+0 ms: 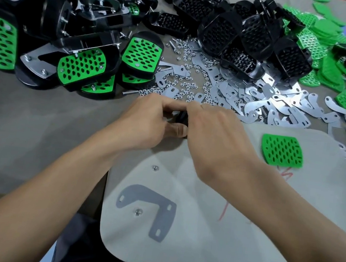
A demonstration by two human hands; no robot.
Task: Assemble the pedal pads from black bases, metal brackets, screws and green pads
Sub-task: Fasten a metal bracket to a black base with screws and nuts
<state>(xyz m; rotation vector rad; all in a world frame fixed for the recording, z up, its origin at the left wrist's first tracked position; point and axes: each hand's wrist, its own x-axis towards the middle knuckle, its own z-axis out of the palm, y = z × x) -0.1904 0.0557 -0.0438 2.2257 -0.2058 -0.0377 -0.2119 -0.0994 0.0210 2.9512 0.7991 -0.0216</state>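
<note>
Forearms converge; left hand [147, 119] pinches black part [182, 119] thumb-to-index, right hand [215, 136] curled over it.

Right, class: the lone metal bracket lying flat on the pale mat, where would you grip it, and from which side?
Probably the near arm of the bracket, from above: it lies flat, so pinch across that narrow strip's two edges. Come from its outer, right side, since a nut sits in the inner bend.

1 black base [182, 119], mostly hidden, centre; 1 perforated green pad [282, 150] flat, right; 1 metal bracket [163, 217] flat, nearest.
</note>
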